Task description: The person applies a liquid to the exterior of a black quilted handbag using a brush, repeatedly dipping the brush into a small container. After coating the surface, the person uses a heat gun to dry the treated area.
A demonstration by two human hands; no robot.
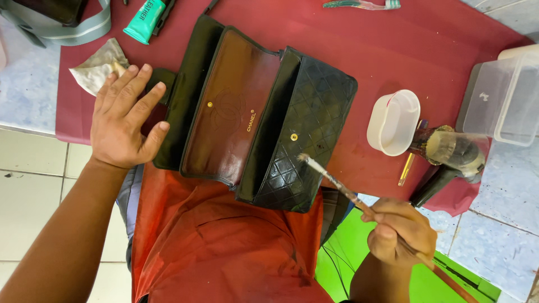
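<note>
A black quilted leather handbag (314, 123) lies open on a dark red cloth (359, 50), its flap folded back to show a brown lining (224, 112). My left hand (126, 120) rests flat with fingers spread at the flap's left edge, touching the bag. My right hand (401, 230) grips a thin paintbrush (331, 179); its bristle tip touches the quilted front near a small gold stud. My lap in an orange-red garment (224, 241) lies below the bag.
A crumpled rag (101, 64) and a teal tube (145, 19) sit at the upper left. A white oval cup (393, 120), a hair dryer (449, 154), a clear plastic box (505, 98) and a pencil (407, 165) stand right. A toothbrush (362, 4) lies at top.
</note>
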